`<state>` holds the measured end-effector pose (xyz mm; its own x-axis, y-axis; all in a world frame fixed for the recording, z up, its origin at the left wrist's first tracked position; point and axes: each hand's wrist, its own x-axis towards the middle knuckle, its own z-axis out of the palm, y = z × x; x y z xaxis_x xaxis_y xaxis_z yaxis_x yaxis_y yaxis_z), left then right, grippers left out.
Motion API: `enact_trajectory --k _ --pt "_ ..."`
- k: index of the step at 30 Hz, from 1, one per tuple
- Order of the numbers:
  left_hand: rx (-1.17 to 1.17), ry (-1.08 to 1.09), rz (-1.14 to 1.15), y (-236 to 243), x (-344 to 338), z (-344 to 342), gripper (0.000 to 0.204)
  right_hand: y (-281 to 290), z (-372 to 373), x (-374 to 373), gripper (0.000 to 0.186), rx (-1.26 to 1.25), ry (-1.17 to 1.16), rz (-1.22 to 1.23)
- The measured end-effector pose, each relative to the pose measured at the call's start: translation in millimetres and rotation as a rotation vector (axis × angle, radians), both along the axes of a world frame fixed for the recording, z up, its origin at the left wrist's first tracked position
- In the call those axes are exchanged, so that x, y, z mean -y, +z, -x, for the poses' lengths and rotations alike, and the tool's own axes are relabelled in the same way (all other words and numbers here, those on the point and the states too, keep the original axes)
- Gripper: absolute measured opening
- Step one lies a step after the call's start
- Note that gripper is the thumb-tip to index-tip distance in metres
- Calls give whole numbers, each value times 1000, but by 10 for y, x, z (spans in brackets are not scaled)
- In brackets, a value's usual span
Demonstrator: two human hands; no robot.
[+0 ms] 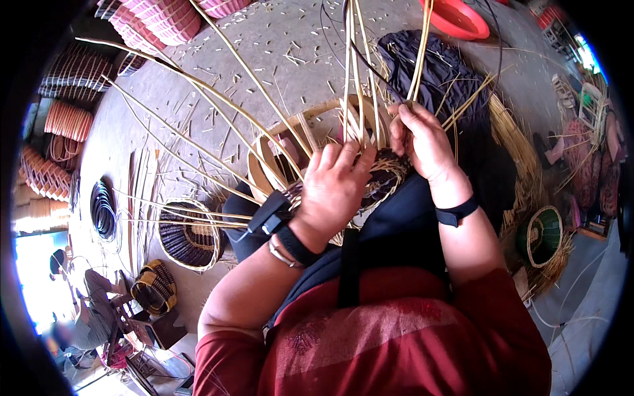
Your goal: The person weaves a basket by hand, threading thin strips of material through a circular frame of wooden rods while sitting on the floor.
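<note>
A half-woven basket point(388, 177) with dark and pale weave sits in my lap, and long pale rods point(228, 102) fan up and outward from it. My left hand point(335, 181) is closed over the near part of the weave, its fingers bent down at the foot of the upright rods. To its right, my right hand point(426, 142) pinches a thin dark strand point(370, 59) between thumb and fingers; pale rods rise just behind that pinch. A wide, curved, pale wooden band point(261, 179) stands around the far and left side of the weave. My left fingertips are partly hidden.
Finished baskets point(162, 20) are stacked at the far left. A dark round basket point(190, 234) and a coil of dark strands point(102, 208) lie left. Dark cloth point(429, 72) and a straw bundle point(518, 155) lie right, near a green basket point(543, 236). A red basin point(456, 18) stands far off. Another person point(92, 310) sits lower left.
</note>
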<state>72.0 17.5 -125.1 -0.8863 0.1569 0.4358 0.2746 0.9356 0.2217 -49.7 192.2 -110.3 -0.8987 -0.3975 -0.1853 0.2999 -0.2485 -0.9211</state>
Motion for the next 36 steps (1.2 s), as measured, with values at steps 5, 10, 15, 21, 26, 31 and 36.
enact_trajectory --k 5,10,15,21,26,31,36 --pt "59 36 77 -203 -199 8 84 253 448 288 22 -491 -51 -206" --pt "65 95 164 -210 -227 123 90 66 863 794 24 -676 134 -889" --pt "82 57 185 -214 -134 173 76 380 888 553 41 -1211 -300 -891" --pt "53 28 212 -298 -95 186 68 1608 1750 137 56 -448 -190 -567" --pt "109 -9 122 -253 -156 231 68 1854 2616 -1097 66 -795 -519 -267" --pt "146 16 144 -253 -117 161 65 1793 2231 -1141 58 -617 -463 216" --pt "184 11 153 -124 -141 240 67 1325 1866 -1053 47 -455 -109 434"
